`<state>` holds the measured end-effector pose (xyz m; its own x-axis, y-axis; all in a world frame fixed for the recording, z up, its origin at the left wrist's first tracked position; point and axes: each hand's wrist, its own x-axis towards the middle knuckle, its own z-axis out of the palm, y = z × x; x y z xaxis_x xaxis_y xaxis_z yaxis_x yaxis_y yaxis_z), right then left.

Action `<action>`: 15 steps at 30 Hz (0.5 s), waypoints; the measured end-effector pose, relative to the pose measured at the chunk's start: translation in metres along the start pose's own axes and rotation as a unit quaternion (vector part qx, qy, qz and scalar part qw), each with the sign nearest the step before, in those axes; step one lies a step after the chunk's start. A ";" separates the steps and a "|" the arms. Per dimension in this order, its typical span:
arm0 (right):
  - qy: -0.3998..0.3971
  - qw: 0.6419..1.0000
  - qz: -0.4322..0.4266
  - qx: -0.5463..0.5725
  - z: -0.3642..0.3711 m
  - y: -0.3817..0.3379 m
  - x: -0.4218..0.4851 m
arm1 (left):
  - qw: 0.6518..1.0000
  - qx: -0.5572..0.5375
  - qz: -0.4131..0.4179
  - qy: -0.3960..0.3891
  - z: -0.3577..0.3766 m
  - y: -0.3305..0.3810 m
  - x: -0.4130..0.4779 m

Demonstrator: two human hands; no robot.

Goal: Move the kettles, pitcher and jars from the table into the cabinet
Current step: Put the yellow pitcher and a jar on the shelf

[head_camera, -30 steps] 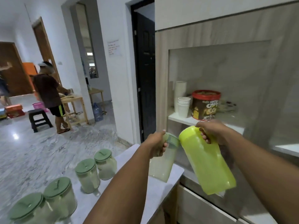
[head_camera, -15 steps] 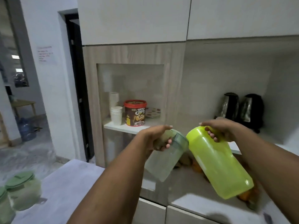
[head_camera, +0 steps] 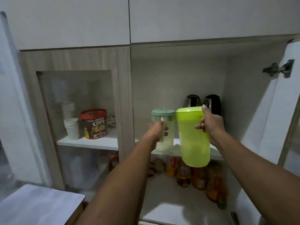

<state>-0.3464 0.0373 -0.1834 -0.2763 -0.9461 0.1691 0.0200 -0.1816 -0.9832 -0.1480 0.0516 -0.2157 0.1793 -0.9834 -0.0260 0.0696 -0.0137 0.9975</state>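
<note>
Left hand: the left hand [head_camera: 156, 129] is gripping the slim handle of a clear jar [head_camera: 171, 138] with a pale green lid, its fingers [head_camera: 165, 133] curling round the handle.
Right hand: the right hand [head_camera: 209, 122] is holding a lime green pitcher [head_camera: 192, 137] by its handle, the fingers wrapping round it and the thumb pointing up beside the lid rim.
Jar: it is being held upright in front of the open cabinet [head_camera: 178, 75], its base sitting at about the level of the middle shelf [head_camera: 97, 142]; whether it is touching the shelf I cannot tell.
Pitcher: it is hanging upright just right of the jar, the two looking side by side, and its base is dipping below the shelf's front edge, so it is in the air.
Kettles: two dark kettles [head_camera: 192, 100] are standing together at the back of the same shelf, behind the pitcher and the right hand.
Cabinet door: the right door [head_camera: 276, 103] is standing open, its metal hinge [head_camera: 279, 69] showing.
Left compartment: stacked paper cups [head_camera: 71, 129] and a red-lidded cereal tub [head_camera: 94, 124] are sitting behind a glass panel.
Lower shelf: bottles [head_camera: 183, 174] with orange and red labels are crowding together under the pitcher.
Worktop: a corner of the white worktop [head_camera: 37, 207] is showing at the lower left, under the left forearm.
</note>
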 end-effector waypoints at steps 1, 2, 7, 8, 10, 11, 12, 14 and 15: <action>0.002 1.000 0.006 0.014 0.003 0.006 0.010 | 1.000 0.004 0.006 0.012 0.004 -0.002 0.014; 0.003 1.000 0.010 0.026 0.006 0.012 0.021 | 1.000 0.007 0.013 0.020 0.006 -0.004 0.027; 0.003 0.998 0.020 0.061 0.041 0.037 0.080 | 1.000 0.016 0.010 0.020 0.009 -0.010 0.098; 0.001 0.998 0.020 0.064 0.049 0.041 0.093 | 1.000 0.016 0.007 0.022 0.008 -0.011 0.114; -0.004 0.997 0.027 0.073 0.064 0.054 0.119 | 0.999 0.020 0.001 0.030 0.006 -0.012 0.146; -0.009 0.996 0.032 0.077 0.072 0.061 0.132 | 0.999 0.025 -0.002 0.034 0.006 -0.014 0.162; -0.013 0.996 0.036 0.082 0.080 0.068 0.144 | 0.999 0.031 -0.005 0.037 0.005 -0.015 0.177; -0.027 0.995 0.042 0.082 0.096 0.080 0.168 | 0.998 0.031 -0.016 0.043 0.004 -0.020 0.205; -0.034 0.996 0.046 0.076 0.104 0.084 0.179 | 0.998 0.032 -0.024 0.045 0.002 -0.022 0.217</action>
<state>-0.2945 -0.1753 -0.2289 -0.2010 -0.9756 0.0887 0.1878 -0.1273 -0.9739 -0.1130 -0.1621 -0.2434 0.2652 -0.9612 -0.0765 0.0173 -0.0745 0.9971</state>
